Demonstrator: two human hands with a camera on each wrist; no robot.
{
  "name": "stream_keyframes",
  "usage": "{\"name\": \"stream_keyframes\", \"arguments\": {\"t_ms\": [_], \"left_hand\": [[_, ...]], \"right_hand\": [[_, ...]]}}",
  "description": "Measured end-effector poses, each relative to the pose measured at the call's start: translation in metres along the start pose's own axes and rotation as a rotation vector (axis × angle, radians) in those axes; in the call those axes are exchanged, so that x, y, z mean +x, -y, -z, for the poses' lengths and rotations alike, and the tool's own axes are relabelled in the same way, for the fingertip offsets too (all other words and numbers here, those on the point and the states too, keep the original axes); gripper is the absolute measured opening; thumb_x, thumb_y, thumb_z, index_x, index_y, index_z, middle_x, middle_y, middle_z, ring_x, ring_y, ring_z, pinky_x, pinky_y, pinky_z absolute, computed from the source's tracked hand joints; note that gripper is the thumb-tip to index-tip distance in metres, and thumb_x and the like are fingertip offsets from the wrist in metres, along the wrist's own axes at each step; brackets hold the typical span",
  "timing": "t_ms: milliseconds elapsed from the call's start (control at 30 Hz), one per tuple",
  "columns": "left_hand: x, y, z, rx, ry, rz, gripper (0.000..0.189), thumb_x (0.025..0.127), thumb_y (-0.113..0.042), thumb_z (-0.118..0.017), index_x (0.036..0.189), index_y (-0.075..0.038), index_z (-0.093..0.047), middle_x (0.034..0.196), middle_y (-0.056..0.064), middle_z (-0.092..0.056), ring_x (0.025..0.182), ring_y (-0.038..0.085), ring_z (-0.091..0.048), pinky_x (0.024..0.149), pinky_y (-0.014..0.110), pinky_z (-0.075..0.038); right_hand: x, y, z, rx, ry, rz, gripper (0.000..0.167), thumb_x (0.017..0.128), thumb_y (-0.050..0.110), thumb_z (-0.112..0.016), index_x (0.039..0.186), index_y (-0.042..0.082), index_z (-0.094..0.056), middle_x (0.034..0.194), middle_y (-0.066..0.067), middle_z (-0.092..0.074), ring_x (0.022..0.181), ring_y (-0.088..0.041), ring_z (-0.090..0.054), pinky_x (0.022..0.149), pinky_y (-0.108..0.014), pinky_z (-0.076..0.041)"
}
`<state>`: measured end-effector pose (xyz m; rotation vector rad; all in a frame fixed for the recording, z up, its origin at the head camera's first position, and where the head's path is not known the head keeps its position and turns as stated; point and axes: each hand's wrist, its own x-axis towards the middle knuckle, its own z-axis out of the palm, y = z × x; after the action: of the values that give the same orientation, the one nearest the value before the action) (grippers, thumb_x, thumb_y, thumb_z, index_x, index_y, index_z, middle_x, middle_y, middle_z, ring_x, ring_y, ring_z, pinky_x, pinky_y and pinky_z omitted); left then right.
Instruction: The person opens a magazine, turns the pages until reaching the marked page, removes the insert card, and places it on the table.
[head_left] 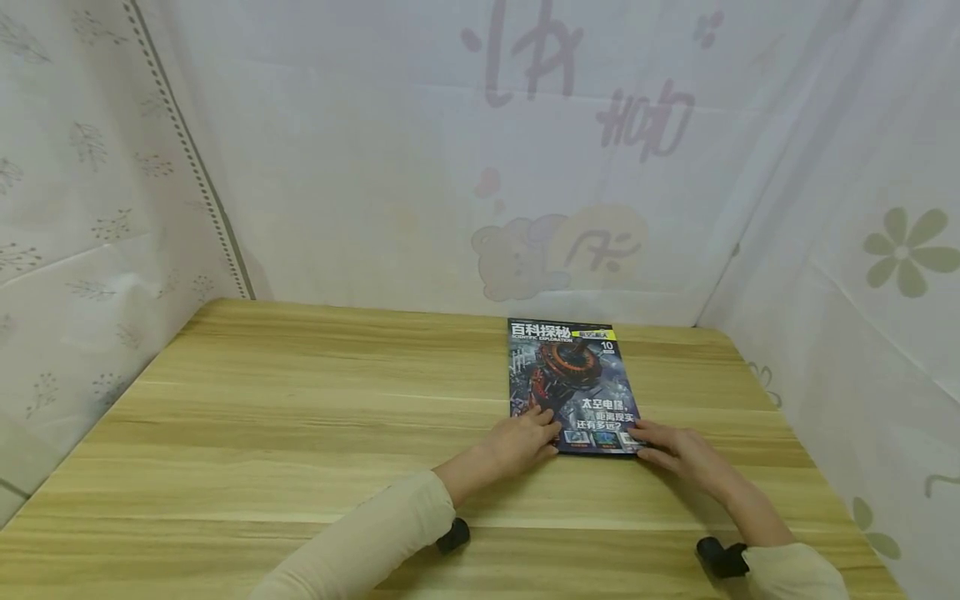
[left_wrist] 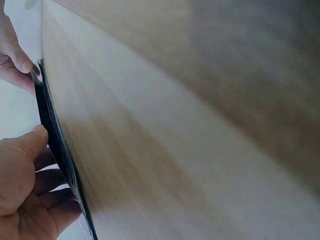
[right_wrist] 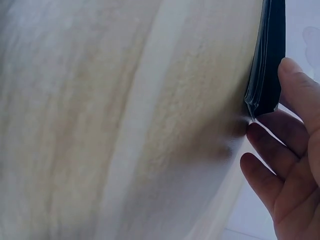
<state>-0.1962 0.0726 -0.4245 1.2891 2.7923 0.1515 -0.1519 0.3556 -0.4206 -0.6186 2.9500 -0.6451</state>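
Observation:
A magazine (head_left: pixel 572 367) with a dark, colourful cover lies face up on the wooden table. My left hand (head_left: pixel 522 442) holds its near left corner, fingers bent over the left side. In the left wrist view, the left thumb (left_wrist: pixel 37 137) presses at the near edge, and the other fingers (left_wrist: pixel 65 210) go round the corner. My right hand (head_left: pixel 686 454) grips the near right corner. The right wrist view shows that thumb (right_wrist: pixel 290 70) against the cover's edge and curled fingers (right_wrist: pixel 270 145) at the corner, beside the stacked page edges.
The magazine's far edge lies near the back of the table (head_left: pixel 300 392). A pale printed cloth (head_left: pixel 360 167) hangs behind the table and along both sides. Black devices (head_left: pixel 722 557) are worn at the wrists, low over the tabletop.

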Motion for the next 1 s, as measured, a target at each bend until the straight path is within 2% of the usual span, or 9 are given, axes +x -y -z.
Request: {"name": "stream_keyframes", "arguments": {"t_ms": [133,233,433,567,700,800,1000], "left_hand": [[0.001,-0.001,0.000,0.042,0.024,-0.006,0.041,0.099,-0.032,-0.045,0.134,-0.011,-0.052,0.142,0.009,-0.046,0.131,0.025,-0.044,0.107,0.032,-0.038],[0.001,-0.002,0.001,0.083,0.030,-0.019,0.040,0.100,-0.030,-0.043,0.134,-0.012,-0.052,0.141,0.008,-0.048,0.130,0.024,-0.045,0.106,0.031,-0.039],[0.002,-0.005,0.004,0.097,0.075,-0.015,0.040,0.101,-0.021,-0.042,0.141,-0.017,-0.044,0.141,0.008,-0.047,0.130,0.023,-0.045,0.103,0.032,-0.043],[0.002,-0.006,0.004,0.089,0.082,-0.013,0.043,0.100,-0.017,-0.045,0.142,-0.018,-0.040,0.141,0.008,-0.048,0.129,0.024,-0.046,0.101,0.033,-0.045],[0.002,-0.006,0.004,0.070,0.075,-0.015,0.044,0.099,-0.015,-0.045,0.143,-0.018,-0.038,0.140,0.009,-0.048,0.129,0.024,-0.047,0.101,0.034,-0.044],[0.001,-0.006,0.004,0.048,0.068,-0.015,0.045,0.099,-0.014,-0.045,0.143,-0.018,-0.036,0.140,0.009,-0.049,0.128,0.025,-0.048,0.100,0.035,-0.045],[0.000,-0.006,0.003,0.023,0.047,-0.018,0.049,0.100,-0.011,-0.042,0.146,-0.020,-0.029,0.139,0.010,-0.049,0.125,0.026,-0.050,0.096,0.036,-0.049]], "right_hand": [[-0.001,0.001,0.000,-0.006,-0.034,0.024,0.033,0.089,0.012,-0.062,0.120,0.000,-0.062,0.130,-0.027,-0.052,0.115,-0.044,-0.053,0.093,-0.053,-0.044],[-0.003,0.003,-0.002,-0.009,-0.091,0.036,0.036,0.090,0.012,-0.061,0.122,-0.002,-0.060,0.129,-0.028,-0.052,0.114,-0.044,-0.054,0.092,-0.053,-0.044],[-0.008,0.010,-0.007,0.043,-0.201,0.013,0.052,0.088,0.007,-0.063,0.134,-0.010,-0.044,0.131,-0.031,-0.048,0.108,-0.041,-0.059,0.086,-0.045,-0.051],[-0.010,0.015,-0.007,-0.007,-0.273,-0.036,0.060,0.088,0.011,-0.064,0.138,-0.009,-0.038,0.134,-0.031,-0.046,0.112,-0.045,-0.055,0.089,-0.052,-0.047],[-0.012,0.016,-0.008,-0.049,-0.332,-0.037,0.061,0.086,0.008,-0.067,0.136,-0.013,-0.038,0.132,-0.034,-0.045,0.109,-0.047,-0.055,0.087,-0.054,-0.047],[-0.011,0.015,-0.011,-0.067,-0.327,-0.003,0.055,0.084,0.006,-0.068,0.130,-0.015,-0.045,0.126,-0.033,-0.051,0.106,-0.046,-0.057,0.086,-0.053,-0.048],[-0.004,0.015,-0.018,-0.126,-0.201,0.045,0.048,0.086,0.015,-0.067,0.125,-0.008,-0.055,0.128,-0.031,-0.052,0.111,-0.046,-0.054,0.090,-0.054,-0.046]]}}
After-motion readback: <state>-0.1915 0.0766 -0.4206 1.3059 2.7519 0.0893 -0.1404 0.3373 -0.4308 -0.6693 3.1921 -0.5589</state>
